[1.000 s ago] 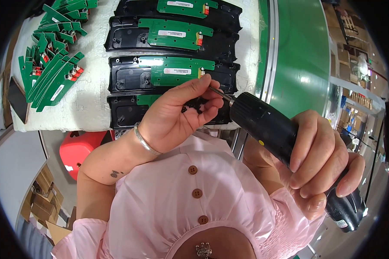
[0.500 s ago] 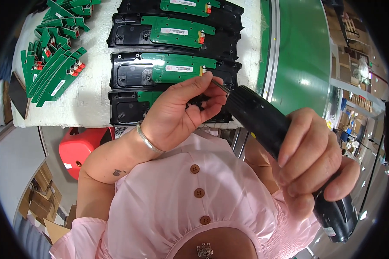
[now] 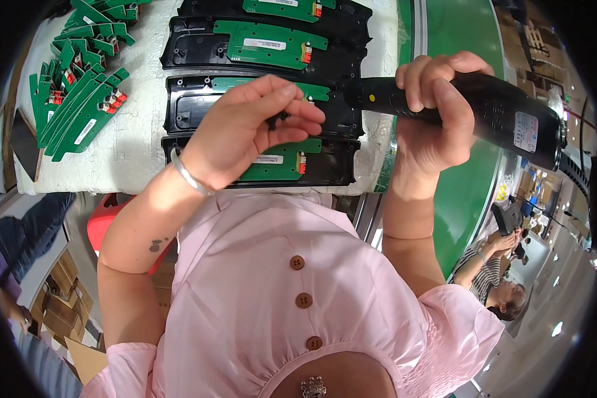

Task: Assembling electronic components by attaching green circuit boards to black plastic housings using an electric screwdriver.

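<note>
My right hand (image 3: 437, 109) is wrapped round a black electric screwdriver (image 3: 520, 123), held nearly level with its nose to the left. That nose is over the right part of the second-nearest black plastic housing (image 3: 187, 109); the bit's tip is hard to make out. Small black screws (image 3: 278, 119) lie in the curled fingers of my left hand (image 3: 235, 132), which hovers over the same housing. My fingers hide much of its green circuit board (image 3: 315, 91). Closest to me lies another housing (image 3: 335, 174) with a green board (image 3: 272, 171) in it.
More housings with boards (image 3: 265, 43) lie in a row farther back on the white foam surface (image 3: 139, 146). Loose green boards (image 3: 79, 126) are heaped at left beside a dark flat device (image 3: 26, 142). A green belt (image 3: 474, 43) runs along the right. Other people (image 3: 487, 272) are nearby.
The screwdriver has swung from a steep slant near my left fingers to nearly level over the housing. My left hand has moved left and down, away from the bit.
</note>
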The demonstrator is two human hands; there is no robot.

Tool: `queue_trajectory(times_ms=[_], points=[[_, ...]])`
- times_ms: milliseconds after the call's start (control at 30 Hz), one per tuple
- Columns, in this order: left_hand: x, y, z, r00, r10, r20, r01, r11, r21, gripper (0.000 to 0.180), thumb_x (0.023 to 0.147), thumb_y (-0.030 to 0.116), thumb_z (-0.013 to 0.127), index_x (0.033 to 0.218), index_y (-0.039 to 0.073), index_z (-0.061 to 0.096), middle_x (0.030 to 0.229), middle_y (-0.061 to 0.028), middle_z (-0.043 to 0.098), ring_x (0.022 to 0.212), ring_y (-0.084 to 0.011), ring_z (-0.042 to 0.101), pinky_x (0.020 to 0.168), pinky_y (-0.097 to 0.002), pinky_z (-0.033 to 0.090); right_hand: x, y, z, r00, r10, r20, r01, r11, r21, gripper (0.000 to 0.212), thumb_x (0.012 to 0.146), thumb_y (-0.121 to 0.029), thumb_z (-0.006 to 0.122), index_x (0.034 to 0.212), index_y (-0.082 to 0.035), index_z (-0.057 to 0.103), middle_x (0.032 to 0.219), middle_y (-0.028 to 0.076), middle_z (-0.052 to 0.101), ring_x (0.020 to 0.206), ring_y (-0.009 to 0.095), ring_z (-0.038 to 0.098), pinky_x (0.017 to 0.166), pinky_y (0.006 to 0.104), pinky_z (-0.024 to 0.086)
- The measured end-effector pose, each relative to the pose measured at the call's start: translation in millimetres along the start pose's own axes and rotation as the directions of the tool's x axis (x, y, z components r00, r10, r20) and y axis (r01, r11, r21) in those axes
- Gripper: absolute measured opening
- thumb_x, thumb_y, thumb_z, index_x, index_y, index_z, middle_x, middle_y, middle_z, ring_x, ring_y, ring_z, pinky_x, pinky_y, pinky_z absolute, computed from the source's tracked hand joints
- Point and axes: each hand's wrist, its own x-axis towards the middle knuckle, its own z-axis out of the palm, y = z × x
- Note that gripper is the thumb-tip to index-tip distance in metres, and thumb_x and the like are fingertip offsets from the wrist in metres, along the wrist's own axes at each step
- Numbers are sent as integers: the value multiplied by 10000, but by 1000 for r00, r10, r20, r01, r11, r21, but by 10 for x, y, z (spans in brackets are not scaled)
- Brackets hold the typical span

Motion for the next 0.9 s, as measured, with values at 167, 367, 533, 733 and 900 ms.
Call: queue_trajectory(times_ms=[167,367,533,733,900], points=[[240,-27,-136,995,88,-35,-88,996,25,161,858,177,494,935,45,542,806,9,565,730,-42,534,684,-165,453,38,50,39,999,6,51,-6,1000,6,238,676,26,487,902,13,411,584,70,460,462,140,424,496,303,410],[246,-46,-108,989,112,-94,-111,994,16,184,842,137,516,981,22,550,845,-12,571,756,-61,541,712,-172,454,56,72,96,994,53,100,-51,999,-14,199,680,54,476,861,9,405,575,74,454,445,131,412,465,266,395],[204,-7,-18,986,117,-122,-117,993,8,200,823,139,545,960,-7,550,886,-56,574,803,-113,555,754,-205,460,22,14,204,995,95,32,-87,977,-197,192,655,-29,441,847,-35,436,550,36,373,456,129,359,522,286,352],[55,-49,65,999,2,-52,-10,990,-138,169,857,171,492,925,26,547,868,-27,575,780,-71,563,711,-167,486,44,-537,258,976,-90,200,62,987,146,300,623,-28,489,920,-69,495,560,-66,430,499,68,408,578,220,325],[7,-107,104,1000,24,4,-23,968,-250,176,854,187,498,930,33,536,830,-29,575,743,-71,566,672,-180,497,28,-634,310,942,-36,334,-23,985,169,265,661,-89,540,922,-83,491,582,-59,477,535,61,453,605,215,336]])
